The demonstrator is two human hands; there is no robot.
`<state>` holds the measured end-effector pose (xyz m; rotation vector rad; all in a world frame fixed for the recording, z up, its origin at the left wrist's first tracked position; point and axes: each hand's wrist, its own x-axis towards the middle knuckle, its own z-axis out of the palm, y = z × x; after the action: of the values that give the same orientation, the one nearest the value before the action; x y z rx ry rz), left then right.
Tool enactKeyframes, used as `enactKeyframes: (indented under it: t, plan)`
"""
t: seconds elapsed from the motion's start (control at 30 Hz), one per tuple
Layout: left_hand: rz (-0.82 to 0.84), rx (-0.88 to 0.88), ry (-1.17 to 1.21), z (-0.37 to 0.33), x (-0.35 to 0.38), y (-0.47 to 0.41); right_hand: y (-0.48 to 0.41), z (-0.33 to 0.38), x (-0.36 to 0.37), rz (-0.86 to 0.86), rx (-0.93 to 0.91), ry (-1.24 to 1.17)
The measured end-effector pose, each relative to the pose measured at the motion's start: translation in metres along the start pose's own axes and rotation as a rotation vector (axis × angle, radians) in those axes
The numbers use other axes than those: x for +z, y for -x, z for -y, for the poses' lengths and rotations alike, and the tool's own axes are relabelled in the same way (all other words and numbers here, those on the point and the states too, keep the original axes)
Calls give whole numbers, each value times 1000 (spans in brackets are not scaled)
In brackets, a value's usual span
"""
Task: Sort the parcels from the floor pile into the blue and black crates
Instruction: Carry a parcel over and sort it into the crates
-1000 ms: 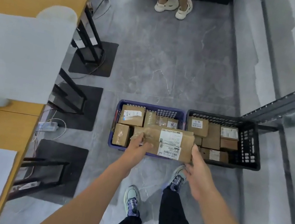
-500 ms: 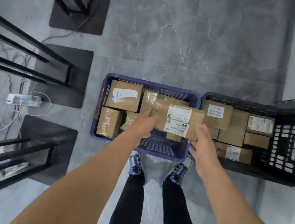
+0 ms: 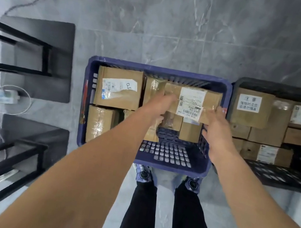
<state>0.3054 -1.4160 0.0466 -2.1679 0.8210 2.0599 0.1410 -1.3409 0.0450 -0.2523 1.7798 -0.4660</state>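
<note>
Both our arms stretch down over the blue crate (image 3: 161, 70). Our left hand (image 3: 159, 103) and right hand (image 3: 217, 129) clasp the parcel (image 3: 191, 103) by its ends, fingers curled.

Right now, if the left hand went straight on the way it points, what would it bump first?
Probably the taped box just beyond the left hand, which grips the parcel; depth is hard to judge.
</note>
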Motion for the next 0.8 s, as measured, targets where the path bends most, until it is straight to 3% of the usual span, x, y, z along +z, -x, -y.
enactKeyframes:
  t: [0.17, 0.43, 0.63, 0.8]
  plan:
    - [-26, -49, 12, 11, -4, -28, -24, 7, 10, 43, 54, -42]
    - [-86, 18, -44, 10, 16, -47, -58, 9, 15, 30, 138, -123]
    - [-178, 22, 57, 8, 34, -49, -58, 3, 22, -95, 120, -180]
    - [-93, 16, 114, 18, 34, -50, -56, -8, 30, -116, 75, -177]
